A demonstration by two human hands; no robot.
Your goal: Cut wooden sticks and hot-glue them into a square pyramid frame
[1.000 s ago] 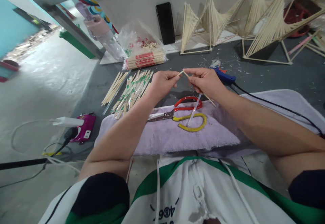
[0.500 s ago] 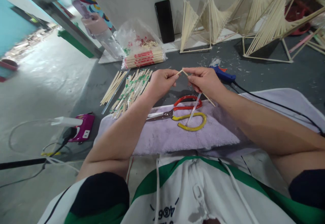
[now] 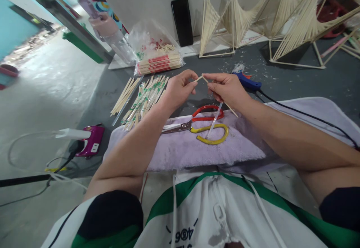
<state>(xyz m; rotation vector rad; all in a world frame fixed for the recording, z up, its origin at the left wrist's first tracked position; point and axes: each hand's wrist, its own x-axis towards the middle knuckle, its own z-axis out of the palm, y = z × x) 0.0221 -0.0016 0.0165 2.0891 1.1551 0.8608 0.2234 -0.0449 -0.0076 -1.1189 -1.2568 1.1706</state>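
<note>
Above the grey table, my left hand (image 3: 181, 87) pinches a short piece of wooden stick (image 3: 198, 78). My right hand (image 3: 226, 87) grips a longer wooden stick (image 3: 231, 110), whose lower end sticks out below the palm. The two sticks meet at their tips in a peak between my hands. Beneath them, scissors (image 3: 209, 125) with one red and one yellow handle lie on a lilac towel (image 3: 180, 148), and a clear glue stick (image 3: 215, 120) crosses the handles. A blue glue gun (image 3: 249, 82) rests just right of my right hand.
Wrapped chopsticks (image 3: 146, 100) and loose sticks (image 3: 125, 96) lie at left. Behind are a packed bundle (image 3: 159, 63), a bottle (image 3: 108, 30), a leaning phone (image 3: 182, 21) and stick structures (image 3: 303, 27). The glue gun's cord (image 3: 303, 114) runs right, and a magenta power adapter (image 3: 94, 141) sits at left.
The fingers of my left hand have risen and bent slightly around the short stick. My right hand and the peak of the two sticks have hardly moved.
</note>
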